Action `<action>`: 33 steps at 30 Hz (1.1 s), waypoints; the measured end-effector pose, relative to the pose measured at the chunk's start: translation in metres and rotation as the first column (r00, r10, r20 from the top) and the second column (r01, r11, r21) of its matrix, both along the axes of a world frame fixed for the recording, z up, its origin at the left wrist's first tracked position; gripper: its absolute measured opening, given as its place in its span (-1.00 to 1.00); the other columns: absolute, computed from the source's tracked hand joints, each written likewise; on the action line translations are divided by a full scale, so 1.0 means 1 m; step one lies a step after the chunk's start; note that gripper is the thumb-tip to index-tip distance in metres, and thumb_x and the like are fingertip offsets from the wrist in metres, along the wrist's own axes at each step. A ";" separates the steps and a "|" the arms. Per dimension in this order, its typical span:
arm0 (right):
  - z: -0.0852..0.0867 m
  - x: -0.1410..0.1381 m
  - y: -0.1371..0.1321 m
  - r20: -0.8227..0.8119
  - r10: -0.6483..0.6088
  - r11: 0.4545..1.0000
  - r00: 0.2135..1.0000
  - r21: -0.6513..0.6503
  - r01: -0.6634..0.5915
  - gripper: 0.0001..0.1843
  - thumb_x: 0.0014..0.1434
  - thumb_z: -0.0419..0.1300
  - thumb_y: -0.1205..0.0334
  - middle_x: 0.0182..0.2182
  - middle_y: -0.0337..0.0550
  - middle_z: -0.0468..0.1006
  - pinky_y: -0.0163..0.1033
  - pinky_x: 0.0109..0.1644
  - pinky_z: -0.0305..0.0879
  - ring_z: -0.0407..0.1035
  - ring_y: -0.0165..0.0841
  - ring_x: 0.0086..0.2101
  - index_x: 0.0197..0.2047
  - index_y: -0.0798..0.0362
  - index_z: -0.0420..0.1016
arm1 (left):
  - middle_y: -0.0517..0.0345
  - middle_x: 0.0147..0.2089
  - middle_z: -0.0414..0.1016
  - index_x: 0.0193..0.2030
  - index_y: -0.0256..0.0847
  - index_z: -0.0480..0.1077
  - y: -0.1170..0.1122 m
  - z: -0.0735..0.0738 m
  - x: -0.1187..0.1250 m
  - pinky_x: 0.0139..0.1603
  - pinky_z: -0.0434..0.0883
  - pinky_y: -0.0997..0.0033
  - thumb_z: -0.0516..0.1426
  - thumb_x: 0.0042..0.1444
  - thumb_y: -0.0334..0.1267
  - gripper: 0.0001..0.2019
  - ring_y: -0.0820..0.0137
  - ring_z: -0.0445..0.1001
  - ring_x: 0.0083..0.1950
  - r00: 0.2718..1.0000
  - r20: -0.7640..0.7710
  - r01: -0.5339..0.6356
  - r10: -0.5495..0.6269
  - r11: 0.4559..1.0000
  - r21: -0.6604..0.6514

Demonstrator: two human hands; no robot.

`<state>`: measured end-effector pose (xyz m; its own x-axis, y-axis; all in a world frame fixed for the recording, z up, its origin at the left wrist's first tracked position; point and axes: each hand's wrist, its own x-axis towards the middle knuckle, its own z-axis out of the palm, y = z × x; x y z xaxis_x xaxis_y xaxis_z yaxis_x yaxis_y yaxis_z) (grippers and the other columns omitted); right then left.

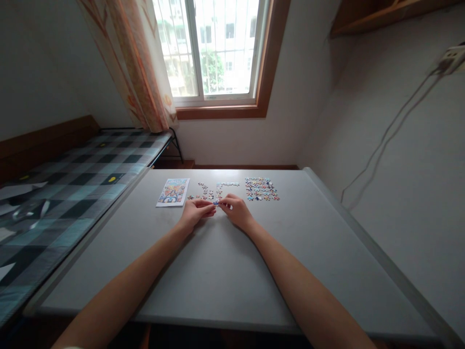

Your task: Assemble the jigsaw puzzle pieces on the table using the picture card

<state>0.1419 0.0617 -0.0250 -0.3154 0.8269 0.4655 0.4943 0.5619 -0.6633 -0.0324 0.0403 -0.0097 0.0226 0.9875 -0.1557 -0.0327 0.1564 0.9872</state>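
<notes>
My left hand (pixel 195 212) and my right hand (pixel 236 209) rest on the grey table (pixel 225 271), fingertips almost meeting. Both pinch at a small blue jigsaw piece (pixel 217 203) between them. Just beyond the fingers lies a partly joined strip of puzzle (pixel 227 184) with a few loose pieces (pixel 203 190) to its left. A colourful reference picture card (pixel 173 192) lies flat to the left of my left hand. A dense patch of sorted loose pieces (pixel 260 189) is spread to the right, beyond my right hand.
A bed with a checked black and teal cover (pixel 72 179) runs along the table's left edge. The right edge meets a white wall with hanging cables (pixel 385 140). A window (pixel 214 48) with a patterned curtain (pixel 141 63) is beyond the far edge.
</notes>
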 end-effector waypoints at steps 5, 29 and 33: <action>0.001 0.009 0.004 0.081 -0.073 0.997 0.994 -0.032 0.076 -0.85 0.15 0.16 0.27 -0.42 -0.21 0.46 -0.36 -0.22 0.24 0.33 -0.46 -0.41 -0.32 0.02 0.59 | 0.10 -0.52 0.50 -0.35 -0.25 0.52 -0.002 0.006 -0.006 -0.38 0.36 0.39 0.16 -0.01 -0.05 -0.71 0.40 0.43 -0.51 0.785 -0.617 0.106 0.056 0.969 0.223; 0.007 0.019 0.004 0.189 -0.160 0.978 0.969 -0.100 0.181 -0.83 0.12 0.16 0.28 -0.38 -0.19 0.52 -0.35 -0.20 0.24 0.39 -0.42 -0.36 -0.33 0.00 0.61 | 0.12 -0.45 0.52 -0.26 -0.11 0.57 -0.011 0.006 -0.001 -0.38 0.20 0.45 0.04 0.11 -0.08 -0.70 0.39 0.40 -0.43 0.376 -0.922 0.306 0.092 0.927 0.217; 0.006 0.019 0.004 0.213 -0.156 0.980 0.965 -0.088 0.178 -0.83 0.13 0.16 0.25 -0.38 -0.19 0.52 -0.36 -0.22 0.23 0.38 -0.42 -0.37 -0.33 -0.01 0.61 | 0.13 -0.43 0.53 -0.21 -0.09 0.56 -0.012 0.007 0.000 -0.37 0.21 0.46 0.04 0.11 -0.07 -0.70 0.39 0.41 -0.41 0.362 -0.929 0.287 0.083 0.938 0.196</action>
<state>0.1607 0.0659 -0.0189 -0.2474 0.9170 0.3128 0.7061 0.3917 -0.5899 -0.0321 0.0279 -0.0030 0.1540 0.9804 0.1230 0.9085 -0.1894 0.3724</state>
